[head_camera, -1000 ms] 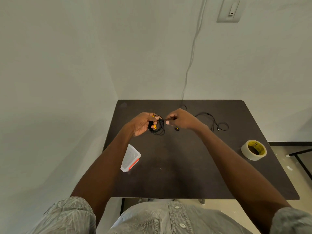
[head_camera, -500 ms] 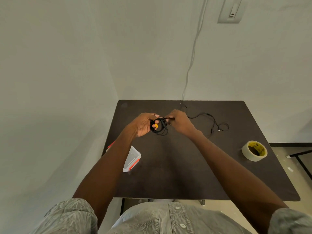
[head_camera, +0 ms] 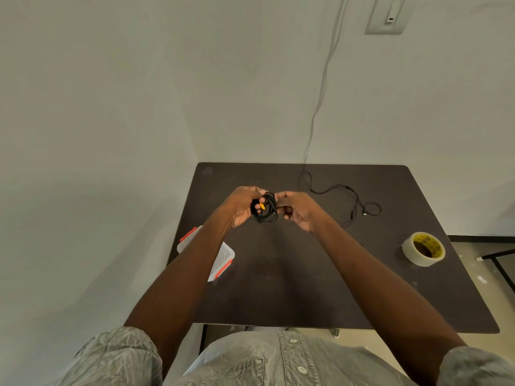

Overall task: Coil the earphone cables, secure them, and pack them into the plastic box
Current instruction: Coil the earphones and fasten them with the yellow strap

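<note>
both hands meet above the far middle of the dark desk (head_camera: 292,288). the left hand (head_camera: 242,206) has its fingers curled closed around a small bundle of black earphone cable (head_camera: 268,210), wound into several loops, with a yellow-orange bit (head_camera: 262,205) showing against the thumb side of the grip. the right hand (head_camera: 299,210) sits just beside it, fingers pinched onto the right edge of the same coil, so the bundle is held between the 2 hands, up off the desk surface. exactly which strand the right fingers grip cannot be told.

a second black cable (head_camera: 354,201) lies loose on the desk, well to the right of the hands, running from the back edge in a wavy line and ending in a small loop. a roll of clear tape (head_camera: 423,248) with a yellow inner core lies flat near the right edge of the desk. the clear plastic box (head_camera: 223,257) with red-orange clips sits at the left edge of the desk, partly hidden under the left forearm; whether its lid is on cannot be told. a pale cord (head_camera: 323,87) hangs down the wall behind the desk, below a wall plate (head_camera: 387,15). grey shirt sleeves (head_camera: 117,358) fill the bottom of the view.
</note>
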